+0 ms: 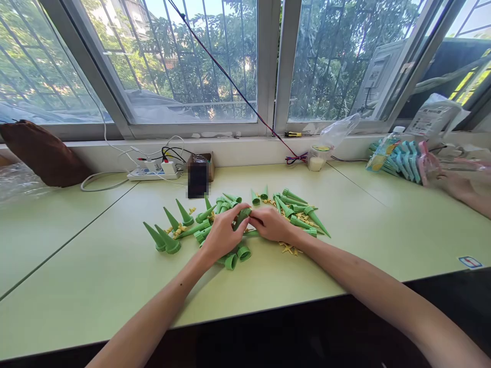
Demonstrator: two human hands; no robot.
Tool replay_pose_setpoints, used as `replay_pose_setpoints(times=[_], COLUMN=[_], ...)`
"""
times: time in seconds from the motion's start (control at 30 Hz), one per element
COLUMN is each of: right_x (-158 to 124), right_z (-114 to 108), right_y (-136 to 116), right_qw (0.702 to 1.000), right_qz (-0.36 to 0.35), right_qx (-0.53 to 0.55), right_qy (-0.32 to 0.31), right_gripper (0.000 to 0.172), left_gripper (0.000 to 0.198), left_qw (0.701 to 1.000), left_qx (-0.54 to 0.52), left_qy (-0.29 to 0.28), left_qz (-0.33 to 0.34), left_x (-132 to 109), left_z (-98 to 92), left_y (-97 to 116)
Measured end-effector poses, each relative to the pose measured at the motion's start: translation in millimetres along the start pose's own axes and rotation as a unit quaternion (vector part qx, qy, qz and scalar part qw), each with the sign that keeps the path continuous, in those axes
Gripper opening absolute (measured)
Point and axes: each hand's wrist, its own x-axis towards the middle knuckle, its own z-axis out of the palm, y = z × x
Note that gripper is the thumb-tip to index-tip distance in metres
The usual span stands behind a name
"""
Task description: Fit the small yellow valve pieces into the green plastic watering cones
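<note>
My left hand (226, 228) is closed around a green plastic watering spike (241, 217), holding it just above the pile. Against the end of that spike, my right hand (270, 223) has its fingertips pinched together; whatever they grip is too small or too hidden to name. Several more green spikes lie to the right (316, 221), some with yellow pieces (303, 216) among them. On the left, several spikes (155, 236) stand point up on their caps. An open green cap end (244, 253) faces me below my left hand. More yellow pieces (290, 249) lie under my right wrist.
A power strip (153, 173) with cables and a small box with a blurred dark object (198, 179) stand at the back left, near a brown bag (46, 153). A lidded jar (317, 158) sits by the window. Far right, another person's hand (454, 185) is beside teal and pink items (410, 159).
</note>
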Motion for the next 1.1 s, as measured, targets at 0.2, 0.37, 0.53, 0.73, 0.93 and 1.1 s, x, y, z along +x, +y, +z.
replay_pose_setpoints(times=[0.2, 0.37, 0.53, 0.73, 0.93, 1.1], right_x=[-0.2, -0.1, 0.1, 0.3, 1.0, 1.1], right_z=[0.8, 0.2, -0.3, -2.1, -2.5, -1.4], right_y=[0.9, 0.3, -0.3, -2.0, -2.3, -1.0], right_qw=[1.0, 1.0, 1.0, 1.0, 0.999, 0.999], right_qz=[0.001, 0.004, 0.003, 0.012, 0.012, 0.02], right_qx=[0.0, -0.009, -0.013, -0.005, -0.014, -0.025], right_qy=[-0.001, -0.007, -0.01, -0.019, -0.031, -0.04], right_gripper=[0.024, 0.025, 0.025, 0.025, 0.026, 0.026], left_gripper=[0.034, 0.034, 0.033, 0.034, 0.033, 0.032], left_qw=[1.0, 1.0, 1.0, 1.0, 0.999, 0.999], left_qx=[0.001, 0.004, 0.011, 0.01, 0.02, 0.025], left_qy=[-0.011, -0.012, -0.013, -0.02, -0.026, -0.029], left_qz=[-0.006, -0.002, 0.002, -0.003, -0.008, -0.007], left_x=[0.0, -0.3, 0.1, -0.2, -0.1, 0.4], left_z=[-1.0, -0.6, 0.1, 0.7, 1.0, 0.9], left_y=[1.3, -0.5, -1.3, -3.3, -2.6, -4.4])
